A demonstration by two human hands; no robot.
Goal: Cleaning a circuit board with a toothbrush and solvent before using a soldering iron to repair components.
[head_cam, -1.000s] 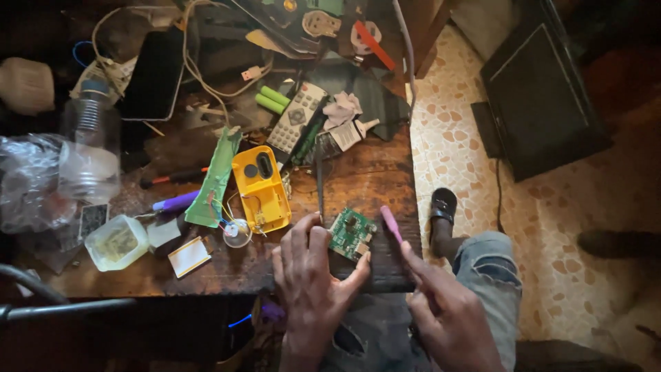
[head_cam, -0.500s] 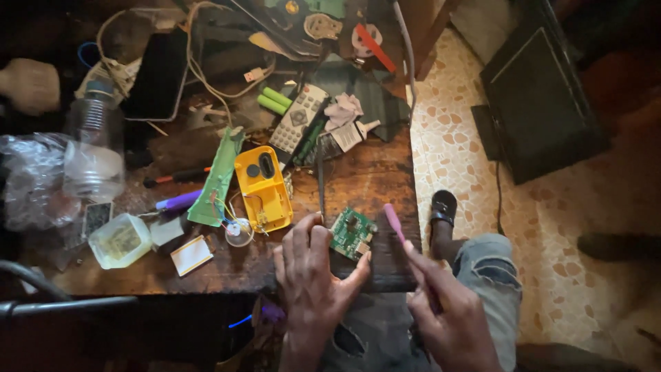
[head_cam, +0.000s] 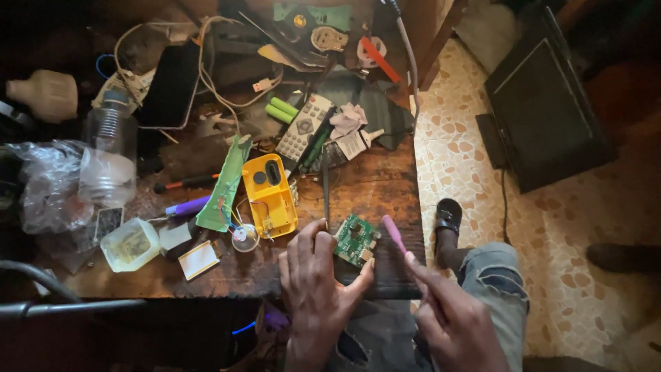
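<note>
My left hand (head_cam: 317, 289) rests on the wooden table (head_cam: 375, 186) near its front edge and pinches a small green circuit board (head_cam: 357, 239) between thumb and fingers. My right hand (head_cam: 447, 313) is just right of it, off the table edge, gripping a pink-handled tool (head_cam: 395, 234) whose tip points up beside the board. A yellow plastic casing (head_cam: 270, 194) with loose wires lies just left of the board.
The table is cluttered: a grey remote control (head_cam: 304, 127), green batteries (head_cam: 282, 110), a green circuit strip (head_cam: 224, 182), a purple pen (head_cam: 187, 205), a clear bottle (head_cam: 107, 162), a small plastic tub (head_cam: 129, 244), cables. A black flat screen (head_cam: 544, 103) lies on the tiled floor right.
Both hands stay nearly in place on the board and tool. The pink tool has shifted only slightly beside the board.
</note>
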